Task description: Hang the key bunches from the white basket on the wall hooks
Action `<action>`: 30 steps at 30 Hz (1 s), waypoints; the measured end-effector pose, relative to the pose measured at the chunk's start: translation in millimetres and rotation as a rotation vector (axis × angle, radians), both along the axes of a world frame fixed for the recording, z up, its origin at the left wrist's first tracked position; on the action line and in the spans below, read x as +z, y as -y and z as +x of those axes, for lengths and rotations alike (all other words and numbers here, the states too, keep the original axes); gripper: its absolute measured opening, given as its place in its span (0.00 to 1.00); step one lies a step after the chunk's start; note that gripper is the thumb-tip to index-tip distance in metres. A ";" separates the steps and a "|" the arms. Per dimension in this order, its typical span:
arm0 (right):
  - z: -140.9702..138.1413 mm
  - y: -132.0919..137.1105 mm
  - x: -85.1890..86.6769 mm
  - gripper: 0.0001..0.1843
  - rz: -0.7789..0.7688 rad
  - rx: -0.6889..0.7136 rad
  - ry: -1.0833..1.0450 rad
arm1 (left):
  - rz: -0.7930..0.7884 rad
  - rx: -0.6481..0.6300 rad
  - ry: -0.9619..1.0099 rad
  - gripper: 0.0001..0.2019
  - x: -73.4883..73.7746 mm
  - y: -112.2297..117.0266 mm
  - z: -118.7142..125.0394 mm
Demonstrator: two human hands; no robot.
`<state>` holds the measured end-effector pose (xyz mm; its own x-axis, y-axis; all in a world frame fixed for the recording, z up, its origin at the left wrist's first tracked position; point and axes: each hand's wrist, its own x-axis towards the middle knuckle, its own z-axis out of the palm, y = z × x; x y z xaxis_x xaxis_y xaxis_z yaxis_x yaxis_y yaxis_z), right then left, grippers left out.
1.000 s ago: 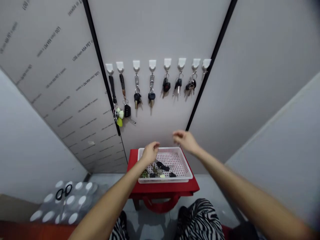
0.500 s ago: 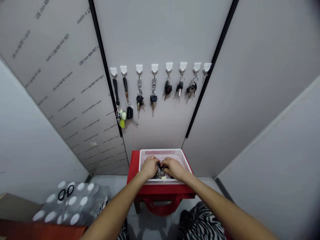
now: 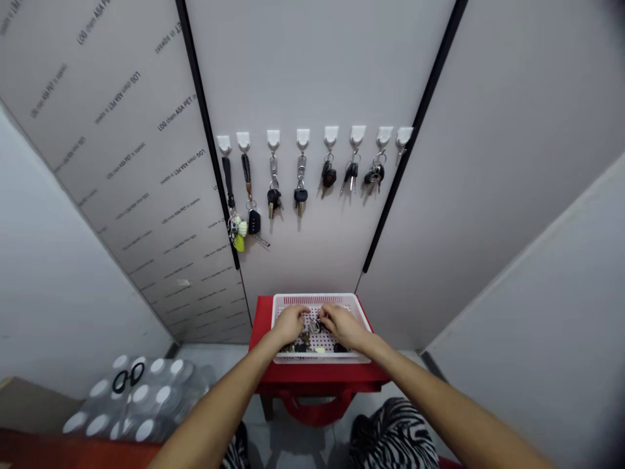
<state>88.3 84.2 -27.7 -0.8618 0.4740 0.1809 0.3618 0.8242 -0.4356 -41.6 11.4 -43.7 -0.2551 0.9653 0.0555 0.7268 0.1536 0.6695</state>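
Observation:
A white plastic basket [image 3: 362,315] with a perforated floor stands in front of me, and both hands reach inside it. My right hand [image 3: 340,324] pinches a bunch of keys [image 3: 316,325] with metal rings, over the middle of the basket. On the left side, my left hand [image 3: 290,324] is bent inward with its fingers apart, holding nothing that I can see. Small dark and metal pieces [image 3: 303,340], apparently more keys, lie beneath it. A pale yellow piece [image 3: 319,350] and a dark object [image 3: 340,348] rest along the near side.
White hooks [image 3: 303,137] in a row on the wall panel carry several hanging key bunches [image 3: 301,195]. The basket sits on a red-covered stool [image 3: 322,373]. Wrapped bottles [image 3: 141,394] with black-handled scissors [image 3: 129,376] on top stand at lower left.
My hands have drawn apart inside the basket. The left has come away from the keys, while the right holds a bunch, and more of the basket floor shows between them.

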 end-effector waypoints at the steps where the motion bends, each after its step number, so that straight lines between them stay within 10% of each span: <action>1: 0.7 -0.5 1.1 0.06 -0.029 -0.038 -0.032 | 0.006 0.009 0.078 0.13 1.2 -0.3 1.7; 7: 3.5 -3.5 14.4 0.05 -0.100 -0.143 -0.230 | 0.031 -0.048 0.533 0.15 6.7 -8.8 13.3; 14: 18.8 -24.6 57.3 0.07 -0.205 -0.205 -0.434 | 0.221 -0.121 0.314 0.18 42.6 -32.5 22.0; 25: 51.6 -83.4 194.2 0.06 0.166 -0.244 -0.604 | 0.532 -0.227 0.095 0.21 179.4 -106.3 66.2; 30: 50.6 -126.0 243.7 0.05 0.166 -0.398 -0.733 | 0.572 -0.218 0.251 0.21 218.2 -139.2 78.0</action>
<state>139.0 210.2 216.0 -0.2739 0.6350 0.7223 0.3115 0.7692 -0.5580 36.5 150.6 174.4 -0.1290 0.8323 0.5391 0.5119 -0.4097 0.7551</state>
